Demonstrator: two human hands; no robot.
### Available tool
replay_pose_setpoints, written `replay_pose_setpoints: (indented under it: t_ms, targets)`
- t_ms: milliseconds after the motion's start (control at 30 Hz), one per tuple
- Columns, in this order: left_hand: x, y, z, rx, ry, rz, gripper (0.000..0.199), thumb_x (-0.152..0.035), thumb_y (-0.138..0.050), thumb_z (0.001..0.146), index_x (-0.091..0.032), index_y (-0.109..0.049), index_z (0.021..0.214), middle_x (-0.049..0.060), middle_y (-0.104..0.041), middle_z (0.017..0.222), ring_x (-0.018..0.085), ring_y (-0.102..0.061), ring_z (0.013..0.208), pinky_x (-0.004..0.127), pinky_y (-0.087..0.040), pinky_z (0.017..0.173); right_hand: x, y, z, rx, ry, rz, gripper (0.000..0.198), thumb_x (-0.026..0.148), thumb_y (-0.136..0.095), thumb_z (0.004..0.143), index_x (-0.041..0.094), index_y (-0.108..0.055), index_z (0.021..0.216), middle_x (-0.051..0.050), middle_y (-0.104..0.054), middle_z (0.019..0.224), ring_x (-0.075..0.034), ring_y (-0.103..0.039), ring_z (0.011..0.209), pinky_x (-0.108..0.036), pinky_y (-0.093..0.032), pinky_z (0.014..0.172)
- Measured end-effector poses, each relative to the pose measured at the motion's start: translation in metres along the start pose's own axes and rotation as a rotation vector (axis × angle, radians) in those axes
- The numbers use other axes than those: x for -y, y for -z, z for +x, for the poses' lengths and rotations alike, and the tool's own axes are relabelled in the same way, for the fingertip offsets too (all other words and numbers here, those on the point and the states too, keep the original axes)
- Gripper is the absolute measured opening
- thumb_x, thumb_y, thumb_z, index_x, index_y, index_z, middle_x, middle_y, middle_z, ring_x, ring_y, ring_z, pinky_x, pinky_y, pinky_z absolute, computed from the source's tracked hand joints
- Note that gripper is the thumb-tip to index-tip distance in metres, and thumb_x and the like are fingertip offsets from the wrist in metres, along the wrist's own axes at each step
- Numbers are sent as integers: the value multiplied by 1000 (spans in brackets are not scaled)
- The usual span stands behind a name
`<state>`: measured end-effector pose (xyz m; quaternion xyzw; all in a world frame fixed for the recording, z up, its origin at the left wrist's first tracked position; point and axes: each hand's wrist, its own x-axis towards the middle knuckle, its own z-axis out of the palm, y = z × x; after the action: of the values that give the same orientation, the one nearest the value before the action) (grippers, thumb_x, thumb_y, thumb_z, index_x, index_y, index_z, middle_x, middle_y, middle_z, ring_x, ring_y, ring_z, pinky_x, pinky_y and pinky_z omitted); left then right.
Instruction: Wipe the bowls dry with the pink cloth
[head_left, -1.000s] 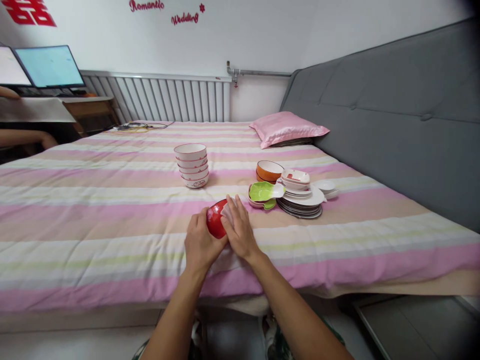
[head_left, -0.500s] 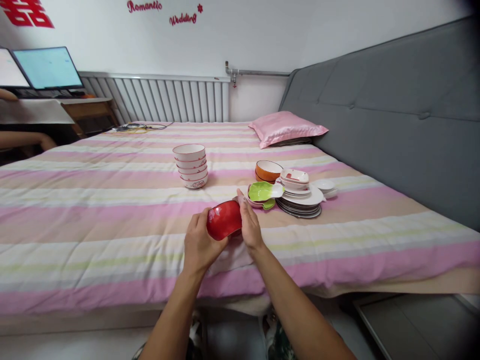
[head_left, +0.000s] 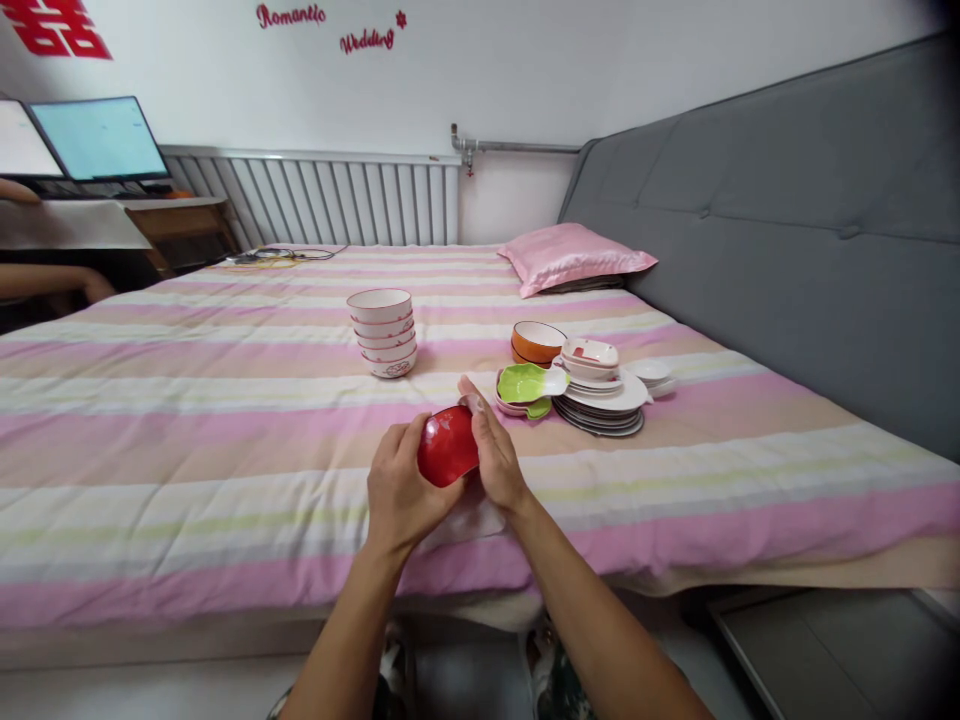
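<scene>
A shiny red bowl [head_left: 448, 446] is tilted on its side above the near edge of the bed. Wrapped round its left side, my left hand [head_left: 401, 485] has the thumb below and the fingers above. My right hand [head_left: 496, 455] presses a pale, thin cloth [head_left: 472, 515] to the bowl's right side; a bit shows at the fingers and more hangs below. Beyond my hands stands a stack of white bowls [head_left: 384, 345] with red rims. To the right are orange bowls [head_left: 534, 345], a green leaf-shaped dish [head_left: 523, 383] and piled plates [head_left: 600, 415].
A striped sheet [head_left: 187, 430] covers the bed. A pink pillow [head_left: 574, 255] lies near the grey headboard [head_left: 787, 200]. Cables [head_left: 285, 256] rest at the far left edge. Another person's arm [head_left: 52, 280] shows by the desk with monitors [head_left: 97, 140].
My right hand has slid slightly left and its fingers lean further over the bowl. The red bowl has turned a little in my left hand. The stacked dishes stay put.
</scene>
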<state>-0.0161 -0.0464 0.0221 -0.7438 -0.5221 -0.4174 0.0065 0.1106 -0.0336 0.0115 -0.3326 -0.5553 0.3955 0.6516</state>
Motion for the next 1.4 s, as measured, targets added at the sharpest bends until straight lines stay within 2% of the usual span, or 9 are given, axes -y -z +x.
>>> replay_pose_setpoints:
  t_ms: [167, 267, 467, 567, 767, 833, 933, 1067, 1400]
  targets:
    - [1, -1, 0, 30, 6, -22, 65, -24, -66, 60, -19, -49, 122, 8, -58, 100, 25, -58, 93, 37, -50, 83, 8, -2, -5, 182, 138, -283, 41, 40, -40, 94, 36, -46, 134, 9, -39, 146, -19, -26, 141, -43, -8, 119]
    - [3, -3, -1, 64, 32, -28, 66, -22, -65, 60, -19, -48, 123, 8, -58, 100, 25, -58, 93, 37, -50, 81, 7, -2, -6, 230, 162, -331, 41, 41, -44, 92, 38, -48, 132, 10, -39, 146, -21, -22, 142, -46, -5, 119]
    - [7, -5, -2, 92, 31, -47, 71, -28, -67, 64, -15, -43, 129, 11, -58, 110, 27, -56, 103, 40, -48, 88, -2, -6, -5, 84, 100, -169, 48, 35, -42, 94, 33, -35, 141, 2, -49, 140, -18, -37, 136, -42, -11, 118]
    - [8, -5, -2, 97, 24, -57, 72, -29, -68, 64, -14, -42, 130, 12, -58, 111, 28, -56, 105, 41, -47, 89, -7, -8, -5, 62, 89, -160, 57, 31, -45, 92, 28, -25, 146, -3, -46, 143, -18, -37, 135, -42, -19, 116]
    - [12, -6, -3, 101, 38, -73, 78, -32, -69, 64, -14, -37, 134, 14, -56, 118, 29, -53, 112, 44, -44, 95, -15, -8, -5, -117, 113, -300, 62, 32, -58, 83, 21, -37, 141, -8, -42, 144, -23, -38, 133, -39, -27, 114]
    - [15, -8, -4, 104, 40, -66, 81, -32, -69, 63, -12, -36, 134, 15, -55, 121, 30, -52, 114, 45, -43, 97, -15, -7, -5, -104, 114, -380, 57, 34, -57, 84, 20, -43, 137, -10, -43, 143, -23, -37, 134, -40, -27, 114]
    - [19, -9, -5, 116, 38, -70, 82, -31, -70, 61, -11, -36, 134, 16, -54, 122, 31, -51, 114, 47, -42, 98, -13, -8, -6, -1, 117, -526, 47, 37, -52, 87, 20, -49, 132, -10, -42, 143, -24, -34, 135, -43, -26, 114]
    - [23, -9, -5, 148, 38, -77, 84, -28, -70, 60, -12, -35, 135, 16, -52, 124, 32, -49, 117, 46, -42, 98, -13, -8, -7, 48, 74, -656, 49, 40, -44, 91, 19, -47, 135, -10, -38, 146, -24, -30, 138, -46, -24, 114]
    - [22, -9, -4, 223, 144, -76, 96, -29, -73, 58, -14, -28, 141, 15, -50, 124, 30, -48, 117, 45, -44, 95, -33, -1, 0, 12, -46, -488, 51, 46, -32, 94, 22, -41, 138, -6, -40, 146, -20, -28, 139, -44, -21, 117]
